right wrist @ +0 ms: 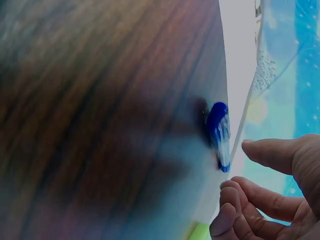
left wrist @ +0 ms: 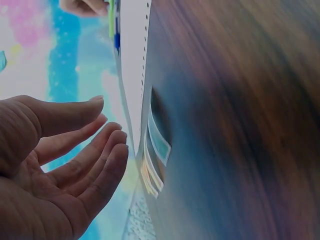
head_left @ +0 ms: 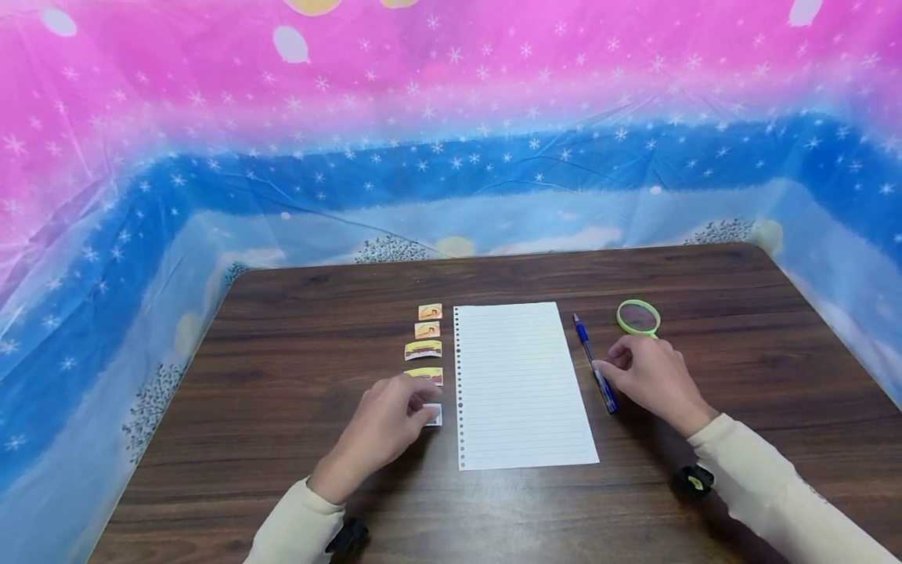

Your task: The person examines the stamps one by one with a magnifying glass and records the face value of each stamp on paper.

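My left hand (head_left: 384, 419) hovers over the near end of a column of small stamp-like paper pieces. Its thumb and fingers are apart, with nothing between them in the left wrist view. Partly hidden below the fingertips are a pale piece (head_left: 437, 416) and a yellow-red one (head_left: 431, 376). In the left wrist view the nearest piece (left wrist: 158, 137) curls up from the table. My right hand (head_left: 655, 380) is beside a blue ballpoint pen (head_left: 594, 363), fingers loosely bent and holding nothing. The pen lies on the table, its clear barrel (right wrist: 223, 137) close to the thumb.
A lined, hole-punched paper sheet (head_left: 524, 384) lies between the hands on the dark wooden table (head_left: 317, 329). Beyond the right hand is a green-rimmed magnifying glass (head_left: 637, 316), its handle mostly hidden. A patterned pink and blue cloth (head_left: 423, 168) hangs around the table's far edges.
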